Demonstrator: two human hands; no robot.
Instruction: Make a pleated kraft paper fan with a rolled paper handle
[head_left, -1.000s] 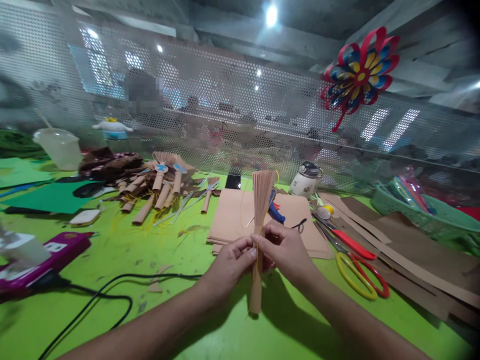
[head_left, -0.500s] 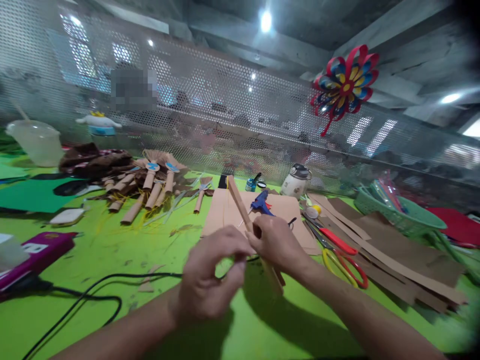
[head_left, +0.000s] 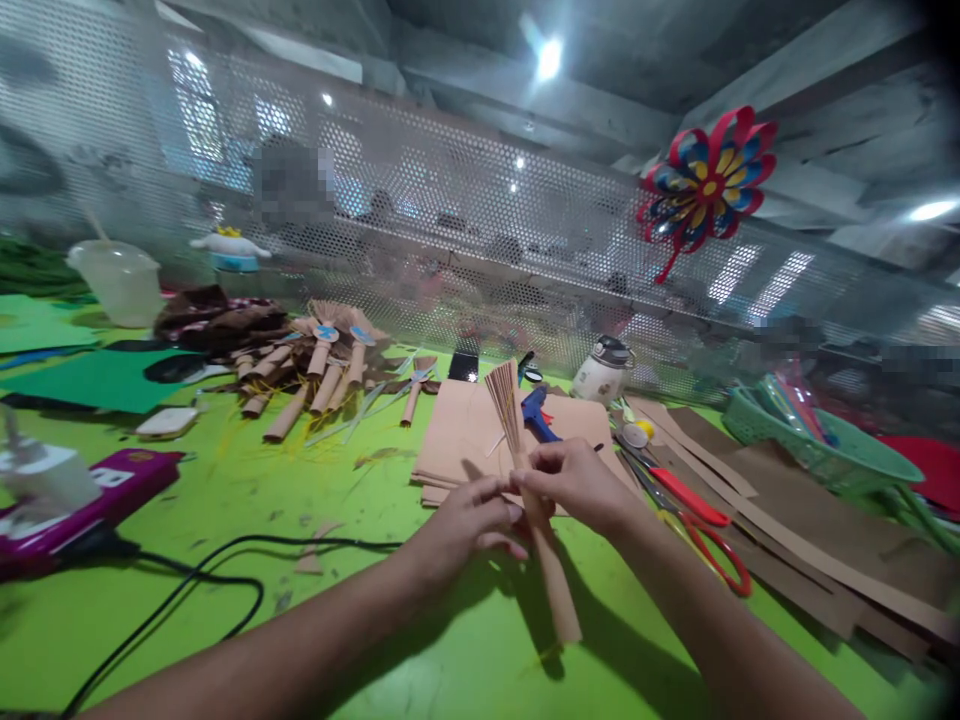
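Observation:
A folded brown paper fan (head_left: 553, 585) tilts in front of me, its pleats opening slightly at the top and its long handle running down toward the table. My right hand (head_left: 583, 487) pinches it around the middle, between thumb and fingers. From the other side, my left hand (head_left: 472, 525) has its fingertips closed on the fan at the same spot; its lower fingers are loosely curled. Any thread between the fingers is too small to make out. Just beyond the fan lie a blue glue gun (head_left: 537, 412) and a stack of brown paper sheets (head_left: 450, 435).
Finished-looking paper fans (head_left: 322, 375) are heaped at the left. Red-handled scissors (head_left: 690, 497) and brown paper strips (head_left: 795, 540) lie right, near a green basket (head_left: 821, 440). A purple power strip (head_left: 127, 490) with a black cord (head_left: 300, 541) sits left. A mesh screen stands behind.
My left hand has moved right and up, from a raised pinch beside the fan onto it. The fan is now more upright, its pleats facing me. The view has shifted slightly left.

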